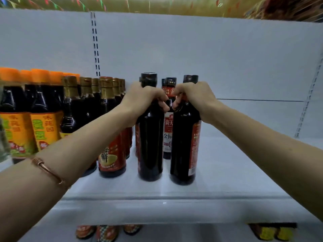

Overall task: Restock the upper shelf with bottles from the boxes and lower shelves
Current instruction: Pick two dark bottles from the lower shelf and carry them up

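Bottles fill the upper shelf's [244,163] left side only. Left hand [145,100] and right hand [194,100] each clamp a dark bottle's neck; the right stretch awaits stock.

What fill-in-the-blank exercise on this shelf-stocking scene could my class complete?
1. Each hand grips a dark bottle by its ____.
2. The bracelet is on the ____ arm.
3. The bottles at far left have ____ caps.
4. The left hand and right hand hold ____ bottles altogether.

Missing words: neck; left; orange; two
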The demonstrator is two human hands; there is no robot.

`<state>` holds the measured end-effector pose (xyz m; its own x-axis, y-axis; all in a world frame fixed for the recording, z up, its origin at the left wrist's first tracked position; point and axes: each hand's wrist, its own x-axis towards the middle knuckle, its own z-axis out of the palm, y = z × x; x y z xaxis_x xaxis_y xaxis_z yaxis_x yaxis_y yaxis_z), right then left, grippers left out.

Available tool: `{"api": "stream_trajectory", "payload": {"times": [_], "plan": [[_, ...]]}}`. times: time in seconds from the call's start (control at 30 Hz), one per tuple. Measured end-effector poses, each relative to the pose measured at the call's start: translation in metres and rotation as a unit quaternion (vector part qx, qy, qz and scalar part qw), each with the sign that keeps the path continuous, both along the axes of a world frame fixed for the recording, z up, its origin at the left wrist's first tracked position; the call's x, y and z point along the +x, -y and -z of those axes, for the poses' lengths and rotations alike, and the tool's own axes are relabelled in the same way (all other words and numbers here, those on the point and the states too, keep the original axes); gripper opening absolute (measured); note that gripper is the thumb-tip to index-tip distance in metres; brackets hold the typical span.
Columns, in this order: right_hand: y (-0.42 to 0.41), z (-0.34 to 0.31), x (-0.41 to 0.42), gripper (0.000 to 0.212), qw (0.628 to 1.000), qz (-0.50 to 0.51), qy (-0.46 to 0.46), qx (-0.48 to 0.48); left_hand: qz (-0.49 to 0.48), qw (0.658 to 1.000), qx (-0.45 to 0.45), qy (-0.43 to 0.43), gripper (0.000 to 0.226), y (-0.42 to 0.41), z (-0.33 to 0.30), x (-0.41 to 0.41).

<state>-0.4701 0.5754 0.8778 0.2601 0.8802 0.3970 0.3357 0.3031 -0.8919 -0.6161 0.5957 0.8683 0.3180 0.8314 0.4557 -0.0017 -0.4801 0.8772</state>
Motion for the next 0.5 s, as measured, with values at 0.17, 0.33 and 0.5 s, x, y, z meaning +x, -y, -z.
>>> {"api": "stream_trajectory", "payload": {"times": [0.17,0.33,0.5], "plan": [[-0.011,0.007,0.009,0.037,0.999,0.026,0.038,0.027,0.004,0.998,0.057,-0.021,0.026,-0.019,0.004,0.004],[-0.008,0.009,0.008,0.038,0.997,0.035,0.052,0.036,-0.058,0.992,0.107,-0.02,0.044,-0.026,0.013,0.005],[0.001,0.015,0.008,0.034,0.998,0.014,0.051,0.047,-0.12,0.985,0.126,0.023,0.051,-0.021,0.018,0.004]]}}
